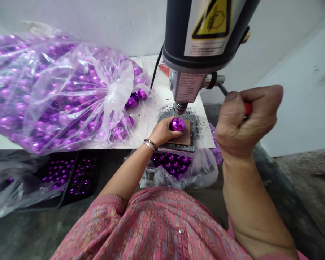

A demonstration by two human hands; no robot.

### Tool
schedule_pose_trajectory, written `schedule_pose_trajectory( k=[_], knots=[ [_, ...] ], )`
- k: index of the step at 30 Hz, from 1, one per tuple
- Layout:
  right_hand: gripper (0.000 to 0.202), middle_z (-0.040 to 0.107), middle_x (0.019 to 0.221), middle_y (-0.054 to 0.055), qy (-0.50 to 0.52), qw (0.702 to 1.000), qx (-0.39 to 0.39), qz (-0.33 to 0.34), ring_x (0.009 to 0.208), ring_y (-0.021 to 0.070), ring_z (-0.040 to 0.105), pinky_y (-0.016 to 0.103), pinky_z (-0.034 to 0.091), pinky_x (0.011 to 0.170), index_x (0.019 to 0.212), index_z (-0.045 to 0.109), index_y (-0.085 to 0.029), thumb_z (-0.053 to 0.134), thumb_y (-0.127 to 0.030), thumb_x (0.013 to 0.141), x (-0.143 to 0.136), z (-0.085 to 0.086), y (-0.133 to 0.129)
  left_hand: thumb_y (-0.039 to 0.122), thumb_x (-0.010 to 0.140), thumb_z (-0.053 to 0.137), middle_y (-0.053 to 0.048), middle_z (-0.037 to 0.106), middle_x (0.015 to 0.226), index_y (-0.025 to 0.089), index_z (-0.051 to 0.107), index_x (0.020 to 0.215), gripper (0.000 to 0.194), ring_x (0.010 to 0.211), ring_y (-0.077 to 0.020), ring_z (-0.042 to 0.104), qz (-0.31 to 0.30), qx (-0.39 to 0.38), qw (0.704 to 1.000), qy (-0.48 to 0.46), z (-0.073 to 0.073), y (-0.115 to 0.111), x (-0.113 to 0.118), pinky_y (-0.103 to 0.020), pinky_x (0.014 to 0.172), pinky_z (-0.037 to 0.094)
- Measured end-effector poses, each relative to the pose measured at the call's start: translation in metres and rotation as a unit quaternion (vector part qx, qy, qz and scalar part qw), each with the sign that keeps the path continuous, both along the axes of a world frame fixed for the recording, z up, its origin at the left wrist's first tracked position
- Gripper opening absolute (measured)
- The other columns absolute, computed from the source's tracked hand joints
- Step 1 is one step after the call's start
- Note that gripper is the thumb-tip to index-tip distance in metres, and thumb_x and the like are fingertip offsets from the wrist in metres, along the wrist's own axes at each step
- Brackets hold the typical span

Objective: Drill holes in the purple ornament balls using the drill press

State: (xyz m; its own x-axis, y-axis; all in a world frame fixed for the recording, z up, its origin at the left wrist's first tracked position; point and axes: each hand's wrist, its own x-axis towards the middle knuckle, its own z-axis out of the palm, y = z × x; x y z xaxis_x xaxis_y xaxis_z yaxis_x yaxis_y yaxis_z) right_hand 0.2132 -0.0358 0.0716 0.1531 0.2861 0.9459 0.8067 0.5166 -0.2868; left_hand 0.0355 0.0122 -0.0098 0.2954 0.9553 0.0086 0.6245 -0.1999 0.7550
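Observation:
Between the thumb and fingers of my left hand [164, 131] is a shiny purple ball [178, 124], held on a brown board [186, 137] on the grey base plate [194, 144] of a drill press [188, 85]. The thin drill bit [178, 116] comes down to the top of the ball; whether it has entered cannot be made out. Up at the right, my right hand [245, 119] is wrapped round the drill press lever [222, 89], whose red grip [247, 109] shows partly between the fingers.
A big clear plastic bag [111, 97] full of purple balls lies on the white table [151, 108] at the left, with loose balls [135, 98] beside its knot. Dark shavings surround the base plate. Below the table edge, an open plastic bag [203, 169] and black trays [75, 173] hold more balls.

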Motion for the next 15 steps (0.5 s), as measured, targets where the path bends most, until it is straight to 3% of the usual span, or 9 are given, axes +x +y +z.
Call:
schedule_pose_trajectory(
  k=[9, 15],
  knots=[
    [0.025, 0.039, 0.074, -0.003, 0.018, 0.998, 0.057, -0.004, 0.068, -0.0011, 0.038, 0.018, 0.032, 0.068, 0.083, 0.048, -0.012, 0.044, -0.028, 0.102, -0.004, -0.016, 0.010, 0.025, 0.070, 0.086, -0.008, 0.074, 0.121, 0.015, 0.067, 0.132, 0.065, 0.111, -0.0261, 0.069, 0.015, -0.015, 1.000, -0.015, -0.007, -0.001, 0.001, -0.035, 0.102, 0.051],
    [0.026, 0.043, 0.077, -0.001, 0.066, 0.995, 0.069, -0.012, 0.069, 0.0007, 0.041, 0.022, 0.033, 0.068, 0.085, 0.048, -0.014, 0.043, -0.032, 0.102, -0.009, -0.024, 0.014, 0.029, 0.071, 0.086, -0.006, 0.076, 0.112, 0.018, 0.072, 0.118, 0.050, 0.106, -0.0251, 0.069, 0.019, -0.004, 1.000, -0.023, -0.008, -0.004, 0.002, -0.036, 0.102, 0.052]
  ],
)
